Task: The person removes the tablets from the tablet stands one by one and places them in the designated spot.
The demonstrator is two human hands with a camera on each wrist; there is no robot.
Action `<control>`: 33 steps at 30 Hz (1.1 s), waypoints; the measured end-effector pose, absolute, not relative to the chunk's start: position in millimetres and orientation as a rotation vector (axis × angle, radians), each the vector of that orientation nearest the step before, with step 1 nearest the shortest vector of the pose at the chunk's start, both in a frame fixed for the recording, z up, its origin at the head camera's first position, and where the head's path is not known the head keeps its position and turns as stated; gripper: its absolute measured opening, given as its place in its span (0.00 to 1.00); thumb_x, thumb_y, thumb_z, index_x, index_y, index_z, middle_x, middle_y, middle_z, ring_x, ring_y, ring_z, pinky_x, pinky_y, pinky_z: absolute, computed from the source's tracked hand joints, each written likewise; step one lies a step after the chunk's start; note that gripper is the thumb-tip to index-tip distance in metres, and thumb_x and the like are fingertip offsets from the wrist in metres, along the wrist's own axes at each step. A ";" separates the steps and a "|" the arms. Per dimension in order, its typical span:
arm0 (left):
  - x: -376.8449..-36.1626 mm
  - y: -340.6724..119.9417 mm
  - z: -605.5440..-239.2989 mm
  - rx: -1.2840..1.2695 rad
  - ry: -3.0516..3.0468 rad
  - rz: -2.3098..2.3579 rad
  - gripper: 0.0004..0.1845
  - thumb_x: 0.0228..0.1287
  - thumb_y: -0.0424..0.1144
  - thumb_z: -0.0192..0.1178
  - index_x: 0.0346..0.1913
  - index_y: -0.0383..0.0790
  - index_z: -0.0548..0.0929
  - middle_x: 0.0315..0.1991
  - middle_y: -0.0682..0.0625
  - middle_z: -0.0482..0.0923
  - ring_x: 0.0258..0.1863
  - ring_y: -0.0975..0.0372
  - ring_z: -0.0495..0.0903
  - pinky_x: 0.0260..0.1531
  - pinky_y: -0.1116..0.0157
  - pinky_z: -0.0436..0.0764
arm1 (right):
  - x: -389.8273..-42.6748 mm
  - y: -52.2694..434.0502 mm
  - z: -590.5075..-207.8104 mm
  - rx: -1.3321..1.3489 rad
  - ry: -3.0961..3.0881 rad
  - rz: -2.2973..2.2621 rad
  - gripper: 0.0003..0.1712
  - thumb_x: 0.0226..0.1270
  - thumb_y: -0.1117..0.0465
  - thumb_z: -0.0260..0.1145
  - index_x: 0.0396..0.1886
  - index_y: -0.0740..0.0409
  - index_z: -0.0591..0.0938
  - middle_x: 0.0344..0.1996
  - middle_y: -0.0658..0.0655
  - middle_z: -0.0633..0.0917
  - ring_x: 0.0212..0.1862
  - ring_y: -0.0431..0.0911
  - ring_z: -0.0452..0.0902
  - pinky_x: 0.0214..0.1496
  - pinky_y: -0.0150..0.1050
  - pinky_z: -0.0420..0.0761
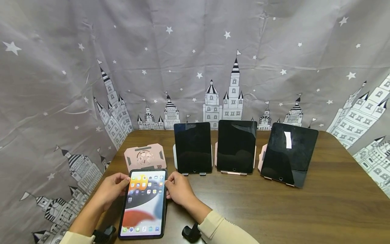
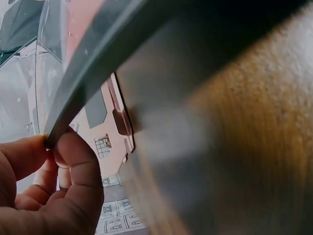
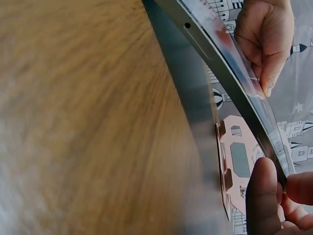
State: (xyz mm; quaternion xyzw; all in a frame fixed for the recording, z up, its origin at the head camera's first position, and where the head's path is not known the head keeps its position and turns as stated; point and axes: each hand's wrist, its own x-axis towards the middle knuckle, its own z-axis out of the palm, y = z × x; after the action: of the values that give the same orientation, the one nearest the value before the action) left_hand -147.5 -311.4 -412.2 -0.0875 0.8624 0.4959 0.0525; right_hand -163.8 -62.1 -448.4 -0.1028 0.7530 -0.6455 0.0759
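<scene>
A tablet (image 1: pixel 143 206) with a lit home screen of app icons is held at the left front of the table. My left hand (image 1: pixel 112 189) pinches its upper left edge between thumb and fingers. On the opposite edge my right hand (image 1: pixel 179 189) grips near the upper right corner. Both wrist views show the tablet raised off the wood, its thin side (image 3: pixel 239 100) between thumb and fingers. Just beyond its top edge stands a pink tablet stand (image 1: pixel 144 157) with grey pads and a round cut-out, its lower part hidden by the tablet.
To the right, a dark tablet (image 1: pixel 193 149), another dark tablet (image 1: pixel 236 147) and a tilted one (image 1: pixel 289 154) with a white reflection lean on stands. A grey curtain (image 1: pixel 182 67) with castles and stars hangs behind the wooden table (image 1: pixel 259 213).
</scene>
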 end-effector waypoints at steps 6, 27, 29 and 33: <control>-148.3 -316.0 -419.6 -0.282 2.571 1.519 0.13 0.76 0.33 0.50 0.49 0.23 0.75 0.38 0.42 0.79 0.34 0.55 0.78 0.33 0.60 0.82 | -161.0 -63.7 -446.8 -0.292 2.226 -1.928 0.10 0.69 0.70 0.61 0.26 0.60 0.74 0.12 0.58 0.78 0.13 0.40 0.75 0.16 0.31 0.76; -151.2 -330.0 -435.8 -0.239 2.412 1.428 0.07 0.73 0.29 0.51 0.45 0.27 0.75 0.38 0.44 0.78 0.38 0.55 0.77 0.38 0.59 0.81 | -159.2 -61.9 -453.9 -0.240 2.166 -1.778 0.13 0.67 0.73 0.63 0.21 0.62 0.75 0.13 0.54 0.78 0.13 0.37 0.73 0.16 0.28 0.76; -152.4 -330.7 -435.6 -0.245 2.413 1.409 0.07 0.72 0.30 0.52 0.45 0.27 0.76 0.38 0.45 0.78 0.39 0.55 0.76 0.37 0.59 0.80 | -160.0 -61.8 -453.5 -0.246 2.183 -1.750 0.14 0.66 0.73 0.63 0.20 0.62 0.75 0.12 0.54 0.79 0.13 0.36 0.73 0.16 0.28 0.76; -156.0 -331.8 -435.4 -0.270 2.421 1.371 0.07 0.72 0.31 0.53 0.45 0.29 0.77 0.38 0.46 0.78 0.39 0.54 0.74 0.37 0.60 0.78 | -161.2 -61.8 -453.1 -0.255 2.232 -1.705 0.16 0.65 0.73 0.63 0.18 0.61 0.75 0.09 0.54 0.79 0.11 0.36 0.72 0.15 0.27 0.74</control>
State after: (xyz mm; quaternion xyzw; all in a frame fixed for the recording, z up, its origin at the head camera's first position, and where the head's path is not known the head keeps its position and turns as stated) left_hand -156.0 -331.8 -435.4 -0.0951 0.8532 0.4831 0.1724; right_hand -161.2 -61.8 -453.1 -0.0894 0.7814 -0.5966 0.1599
